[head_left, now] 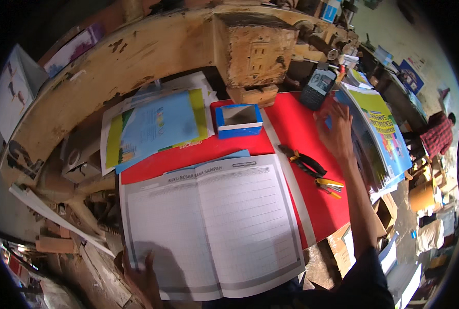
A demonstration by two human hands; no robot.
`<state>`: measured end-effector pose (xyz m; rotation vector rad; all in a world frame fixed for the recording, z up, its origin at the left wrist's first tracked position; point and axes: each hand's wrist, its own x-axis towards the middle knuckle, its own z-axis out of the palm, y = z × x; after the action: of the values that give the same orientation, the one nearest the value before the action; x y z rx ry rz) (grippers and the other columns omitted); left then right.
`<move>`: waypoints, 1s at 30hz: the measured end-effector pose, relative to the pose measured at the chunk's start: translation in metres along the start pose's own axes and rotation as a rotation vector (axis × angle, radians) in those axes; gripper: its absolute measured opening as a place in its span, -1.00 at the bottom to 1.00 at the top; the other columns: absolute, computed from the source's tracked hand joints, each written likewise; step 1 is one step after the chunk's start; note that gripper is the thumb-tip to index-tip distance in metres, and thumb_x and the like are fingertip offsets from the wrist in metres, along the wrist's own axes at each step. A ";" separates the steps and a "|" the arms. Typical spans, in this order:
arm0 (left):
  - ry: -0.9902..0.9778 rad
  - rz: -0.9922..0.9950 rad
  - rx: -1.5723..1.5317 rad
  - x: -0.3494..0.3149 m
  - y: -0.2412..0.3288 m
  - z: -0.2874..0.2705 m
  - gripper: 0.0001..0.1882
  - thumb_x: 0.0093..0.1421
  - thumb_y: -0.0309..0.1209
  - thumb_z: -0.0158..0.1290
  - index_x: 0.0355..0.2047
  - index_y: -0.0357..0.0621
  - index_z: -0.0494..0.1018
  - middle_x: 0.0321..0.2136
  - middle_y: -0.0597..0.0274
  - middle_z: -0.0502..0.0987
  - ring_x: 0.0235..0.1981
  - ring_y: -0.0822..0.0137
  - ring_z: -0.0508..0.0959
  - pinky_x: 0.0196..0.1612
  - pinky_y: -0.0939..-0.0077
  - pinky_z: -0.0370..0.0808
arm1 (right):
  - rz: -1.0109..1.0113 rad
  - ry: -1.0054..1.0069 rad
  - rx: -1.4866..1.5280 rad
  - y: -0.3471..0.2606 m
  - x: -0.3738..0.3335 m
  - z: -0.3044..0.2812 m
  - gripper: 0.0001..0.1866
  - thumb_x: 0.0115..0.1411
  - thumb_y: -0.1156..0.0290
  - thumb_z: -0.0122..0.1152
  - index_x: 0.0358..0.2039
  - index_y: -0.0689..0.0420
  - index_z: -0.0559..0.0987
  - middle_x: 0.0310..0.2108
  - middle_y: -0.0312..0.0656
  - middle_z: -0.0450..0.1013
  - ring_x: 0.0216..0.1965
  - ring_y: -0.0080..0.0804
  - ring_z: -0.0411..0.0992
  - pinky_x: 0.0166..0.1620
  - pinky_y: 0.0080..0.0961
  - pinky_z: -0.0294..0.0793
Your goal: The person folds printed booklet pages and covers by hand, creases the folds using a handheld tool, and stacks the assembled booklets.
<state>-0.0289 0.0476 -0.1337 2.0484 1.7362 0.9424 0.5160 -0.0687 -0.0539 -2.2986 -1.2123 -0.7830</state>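
An open ruled booklet (245, 221) with white pages and grey borders lies at the near side of a red surface (312, 144). At its lower left edge, my left hand (139, 278) grips it, the thumb over the page. My right hand (335, 131) is raised at the far right, fingers bent but apart, with nothing visible in them. It is between a dark phone (318, 88) and a stack of colourful booklets (376, 129). Black-handled pliers (304, 162) and a yellow stapler (329, 186) lie right of the open booklet.
Beyond the open booklet stands a blue-and-white open box (238, 121). A pile of blue and green booklets (160, 123) lies to its left. A worn, cream-coloured machine frame (136, 56) curves around the back and left. A person in a checked shirt (438, 135) is at the far right.
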 end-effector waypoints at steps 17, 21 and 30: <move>-0.658 -0.231 -0.865 0.042 0.089 -0.090 -0.78 0.17 -0.49 0.35 -0.23 -0.41 0.66 -0.41 0.09 0.70 -0.45 0.46 0.65 -0.34 0.59 0.62 | -0.173 -0.550 1.250 -0.259 -0.102 -0.109 -0.64 0.10 0.54 0.47 -0.07 0.25 0.62 -0.17 -0.05 0.64 -0.20 -0.31 0.64 -0.18 -0.43 0.60; -0.822 -0.156 -1.066 0.034 0.131 -0.057 -0.80 0.09 -0.62 0.39 -0.26 -0.39 0.67 -0.39 0.14 0.71 -0.42 0.49 0.66 -0.29 0.58 0.65 | -0.048 -0.442 1.154 -0.252 -0.086 -0.133 -0.44 0.17 0.38 0.44 0.15 0.24 0.47 0.09 0.07 0.51 0.07 -0.20 0.54 0.00 -0.28 0.58; -0.535 0.003 -1.083 0.014 0.101 -0.015 -0.71 0.12 -0.39 0.44 -0.25 -0.32 0.65 -0.40 0.24 0.69 -0.42 0.48 0.64 -0.33 0.53 0.58 | 0.347 -0.563 1.061 -0.212 -0.079 -0.123 -0.02 0.13 0.33 0.48 0.44 0.10 0.08 0.28 0.28 0.28 0.24 0.14 0.40 0.09 0.02 0.56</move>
<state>0.0394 0.0350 -0.0574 1.3581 0.6669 0.9101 0.2665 -0.0783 0.0094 -1.7096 -0.9985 0.5784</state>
